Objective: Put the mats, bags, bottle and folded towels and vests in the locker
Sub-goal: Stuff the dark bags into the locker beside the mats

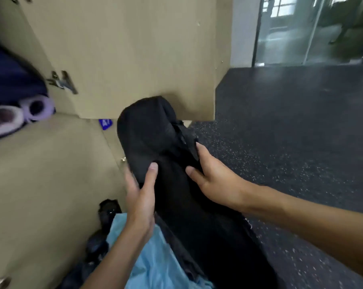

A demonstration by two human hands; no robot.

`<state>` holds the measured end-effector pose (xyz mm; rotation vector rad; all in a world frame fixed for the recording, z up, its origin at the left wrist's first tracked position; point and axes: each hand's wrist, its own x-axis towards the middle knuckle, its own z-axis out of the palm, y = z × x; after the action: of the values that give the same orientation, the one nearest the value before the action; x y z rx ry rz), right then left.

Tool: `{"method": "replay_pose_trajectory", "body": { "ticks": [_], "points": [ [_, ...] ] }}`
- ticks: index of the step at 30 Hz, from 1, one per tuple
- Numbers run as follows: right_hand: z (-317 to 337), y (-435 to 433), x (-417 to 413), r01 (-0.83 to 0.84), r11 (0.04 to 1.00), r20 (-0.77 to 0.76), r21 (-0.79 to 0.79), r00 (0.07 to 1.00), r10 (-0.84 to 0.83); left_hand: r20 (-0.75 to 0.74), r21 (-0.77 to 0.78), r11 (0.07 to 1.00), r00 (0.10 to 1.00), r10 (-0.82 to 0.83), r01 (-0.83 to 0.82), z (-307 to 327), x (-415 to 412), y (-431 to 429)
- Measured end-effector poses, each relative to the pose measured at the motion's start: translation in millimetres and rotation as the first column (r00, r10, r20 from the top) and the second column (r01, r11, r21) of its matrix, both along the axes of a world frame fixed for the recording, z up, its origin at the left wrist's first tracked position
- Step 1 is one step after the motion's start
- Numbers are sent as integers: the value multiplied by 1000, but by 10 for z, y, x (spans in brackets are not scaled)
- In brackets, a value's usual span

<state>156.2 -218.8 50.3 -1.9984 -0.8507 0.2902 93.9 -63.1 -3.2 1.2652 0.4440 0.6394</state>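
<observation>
Head camera, looking down. Far left of the fingers, rolled purple mats (33, 109) are already lying inside the open locker (5, 24), its wooden door (124, 59) standing wide behind a small blue tag (105, 124). The left hand (140, 203) is gripping the black bag (153, 138) along its left edge, thumb on top, fingers curling underneath. The right hand (213, 178) is pinching a fold on the bag's right side. Right of the fingers, dark speckled floor (291, 142) is stretching away. The bag is hanging outside the locker; carrying it leftward with both hands supporting it, clear of the door, looks wisest. The tag seems to read "A7", though blur is leaving that uncertain.
</observation>
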Motion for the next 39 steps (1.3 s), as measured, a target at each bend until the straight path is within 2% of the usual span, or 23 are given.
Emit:
{"method": "replay_pose_trajectory", "body": {
  "ticks": [4, 7, 11, 14, 20, 29, 35, 39],
  "points": [
    [629, 581, -489, -98, 989, 47, 111, 995, 93, 176, 88, 991, 981, 86, -103, 619, -640, 368],
    [966, 1072, -917, -172, 975, 89, 140, 983, 161, 226, 29, 985, 961, 161, -172, 946, -1085, 681],
    [1417, 1735, -1357, -145, 972, 224, 185, 969, 102, 301, 14, 969, 925, 233, -248, 1390, -1568, 1139],
    [1759, 2180, -1480, -187, 957, 286, 221, 951, 120, 318, 11, 954, 906, 280, -299, 1743, -1754, 1537],
    [2070, 2894, -1184, -181, 924, 275, 338, 957, 87, 275, 20, 945, 911, 308, -326, 2214, -1704, 2042],
    [2442, 3578, -533, -227, 879, 207, 419, 967, 151, 254, 51, 942, 916, 310, -333, 2321, -1339, 2282],
    [2677, 4178, -293, -289, 872, 211, 396, 953, 220, 222, 39, 888, 870, 440, -458, 2479, -1106, 2678],
    [2934, 4685, -175, -336, 887, 223, 317, 935, 274, 241, 64, 862, 846, 476, -503, 2769, -998, 3036]
  ]
}}
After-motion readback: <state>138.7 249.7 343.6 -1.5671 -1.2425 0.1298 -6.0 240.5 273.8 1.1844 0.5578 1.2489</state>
